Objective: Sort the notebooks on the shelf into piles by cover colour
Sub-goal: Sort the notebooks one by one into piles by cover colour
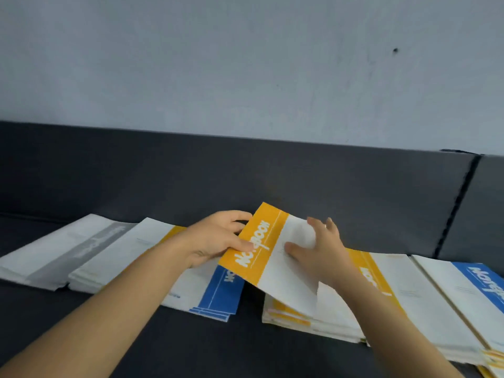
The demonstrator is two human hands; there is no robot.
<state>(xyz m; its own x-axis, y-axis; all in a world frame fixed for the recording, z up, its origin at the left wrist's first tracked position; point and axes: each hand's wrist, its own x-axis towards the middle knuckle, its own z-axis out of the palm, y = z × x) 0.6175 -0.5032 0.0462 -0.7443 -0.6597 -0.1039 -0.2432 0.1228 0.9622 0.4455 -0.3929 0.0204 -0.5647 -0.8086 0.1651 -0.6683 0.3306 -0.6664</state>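
Yellow notebook [272, 257] is up in the middle of the frame. The left hand [215, 238] pinches one edge and the right hand [319, 252] grips the other. If a grip loosens, it may drop onto the blue pile [221, 293] below.

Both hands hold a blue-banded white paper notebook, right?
Not quite. The head view shows that the white paper notebook held by the left hand and the right hand has a yellow band, not a blue one.
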